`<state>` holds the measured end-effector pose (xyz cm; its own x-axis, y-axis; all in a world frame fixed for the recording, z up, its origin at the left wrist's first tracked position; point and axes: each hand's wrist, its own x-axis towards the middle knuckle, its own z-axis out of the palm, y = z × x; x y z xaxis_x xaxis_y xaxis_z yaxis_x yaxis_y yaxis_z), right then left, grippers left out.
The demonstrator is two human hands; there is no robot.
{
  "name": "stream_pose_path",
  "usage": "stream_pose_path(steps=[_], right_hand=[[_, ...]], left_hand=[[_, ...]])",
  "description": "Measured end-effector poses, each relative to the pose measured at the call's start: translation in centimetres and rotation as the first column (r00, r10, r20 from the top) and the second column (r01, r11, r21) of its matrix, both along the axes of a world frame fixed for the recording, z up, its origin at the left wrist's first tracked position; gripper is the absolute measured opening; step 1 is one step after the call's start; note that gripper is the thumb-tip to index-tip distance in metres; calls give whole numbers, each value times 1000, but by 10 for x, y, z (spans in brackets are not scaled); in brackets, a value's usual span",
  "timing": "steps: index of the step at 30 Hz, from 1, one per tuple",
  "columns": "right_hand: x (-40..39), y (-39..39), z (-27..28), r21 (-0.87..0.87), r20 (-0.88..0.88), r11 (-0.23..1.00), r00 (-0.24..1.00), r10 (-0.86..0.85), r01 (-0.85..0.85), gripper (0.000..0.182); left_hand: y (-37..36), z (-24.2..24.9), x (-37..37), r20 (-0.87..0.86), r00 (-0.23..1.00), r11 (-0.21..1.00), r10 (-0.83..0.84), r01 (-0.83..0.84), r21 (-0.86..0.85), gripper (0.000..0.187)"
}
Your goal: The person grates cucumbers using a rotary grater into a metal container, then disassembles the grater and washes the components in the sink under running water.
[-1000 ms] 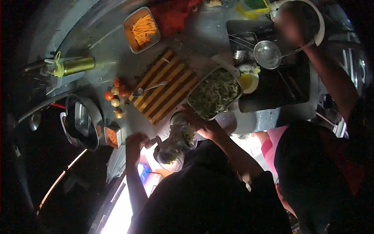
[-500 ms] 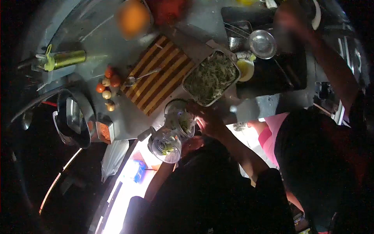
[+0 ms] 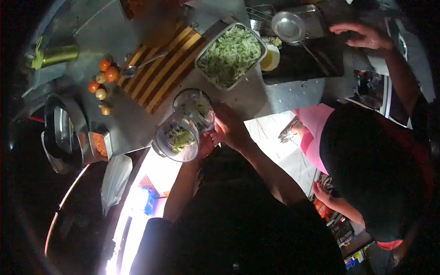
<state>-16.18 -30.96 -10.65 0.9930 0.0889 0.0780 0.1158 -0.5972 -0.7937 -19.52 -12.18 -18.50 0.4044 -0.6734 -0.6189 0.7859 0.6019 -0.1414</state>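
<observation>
Two clear containers meet just past the counter's front edge. The nearer clear jug [image 3: 178,141] has a handle and holds chopped green and pale bits; my left hand [image 3: 207,145] is closed at its right side, partly hidden. My right hand [image 3: 229,128] is wrapped round the right side of the farther clear container [image 3: 195,106], which also has green bits inside. Beyond them stands a metal tray of shredded green vegetable [image 3: 231,57]. A spoon [image 3: 130,71] lies on the striped cutting board [image 3: 160,87].
Tomatoes [image 3: 111,74] and small onions [image 3: 101,94] sit left of the board, near a green bottle [image 3: 60,56]. A dark pot [image 3: 78,130] and a small orange-filled tray [image 3: 99,144] are at the left. At right, a co-worker's hand [image 3: 371,37] is over the counter near a strainer [image 3: 288,26].
The view has shifted, so counter items appear higher and farther left. The nearer jug tilts differently in my hands. The co-worker's hand is now spread, and their other hand has come into view lower down.
</observation>
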Motion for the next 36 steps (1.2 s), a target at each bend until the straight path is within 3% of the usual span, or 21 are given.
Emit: stream_pose_path(steps=[1, 2, 4, 7, 8, 11, 12, 13, 15, 16, 18, 20, 21, 23, 24, 25, 27, 30, 33, 34, 36], right_hand=[[3, -1, 12, 32, 6, 999, 1000, 9, -9, 56], [10, -1, 22, -9, 13, 1000, 1000, 9, -9, 52], [5, -2, 15, -77, 83, 997, 996, -17, 23, 56], [1, 4, 11, -152, 75, 988, 997, -6, 17, 56], [4, 5, 11, -176, 55, 984, 998, 3, 7, 55], [-12, 2, -19, -169, 80, 984, 995, 63, -49, 51], [-10, 3, -3, -167, 34, 984, 997, 66, -59, 45], [-11, 3, -3, -212, 40, 975, 997, 72, -62, 43], [-10, 6, -9, -292, 59, 954, 994, 94, -73, 39], [-17, 5, -23, -309, 87, 949, 992, 93, -62, 36], [-25, 6, -50, -352, 147, 935, 983, 111, -53, 32], [-40, -2, -68, -288, 115, 957, 990, 81, -44, 33], [-43, -3, -69, -256, 99, 966, 993, 65, -38, 34], [-26, -4, -57, -79, -82, 997, 997, 11, -18, 37], [-21, -8, -52, -159, -36, 986, 998, 47, -52, 38], [-14, -11, -47, -160, -3, 984, 997, 80, -79, 38], [-10, -17, -39, -168, 36, 976, 988, 149, -141, 39], [-6, -16, -35, -86, 57, 982, 984, 170, -165, 37], [-1, -8, -18, -111, -68, 982, 987, 143, -150, 35], [-3, -7, -19, -144, -27, 978, 989, 148, -150, 37], [-6, -3, -8, -120, -146, 981, 980, 136, -154, 39]], left_hand=[[-1, -1, -4, 115, 993, 1000, -16, 18, -20, 38], [-3, 0, -12, 154, 986, 984, -71, 44, 173, 41], [-12, -4, -27, 147, 988, 921, 42, -95, 377, 50], [-20, 1, -43, 51, 941, 807, 333, -313, 501, 56], [-21, 2, -43, 58, 924, 789, 379, -355, 501, 56], [-16, -1, -32, -74, 962, 934, 264, -236, 269, 56], [-17, 5, -22, -161, 967, 959, 196, -154, 238, 57], [-12, -12, -22, -51, 986, 986, 161, -163, -28, 60], [-8, -19, -10, 70, 974, 914, 215, -175, -367, 60], [-9, 1, 0, 69, 974, 953, 215, -194, -233, 58], [-13, 1, -8, 178, 915, 906, 361, -299, -300, 57], [-21, 0, -28, 199, 890, 912, 410, -396, -106, 56], [-29, 0, -37, 174, 895, 893, 411, -433, 119, 55], [-50, -1, -41, 142, 888, 726, 437, -441, 527, 53], [-65, -3, -50, 317, 758, 487, 571, -623, 612, 44], [-68, -3, -55, 428, 628, 350, 650, -747, 565, 46], [-79, -7, -57, 418, 333, 90, 845, -860, 502, 50], [-93, 2, -29, 490, 76, -144, 868, -906, 397, 57], [-113, 15, 2, 540, -2, -246, 842, -892, 380, 59], [-119, 16, 9, 531, -56, -286, 846, -887, 362, 60], [-123, 18, 13, 606, -31, -316, 795, -874, 370, 61]])
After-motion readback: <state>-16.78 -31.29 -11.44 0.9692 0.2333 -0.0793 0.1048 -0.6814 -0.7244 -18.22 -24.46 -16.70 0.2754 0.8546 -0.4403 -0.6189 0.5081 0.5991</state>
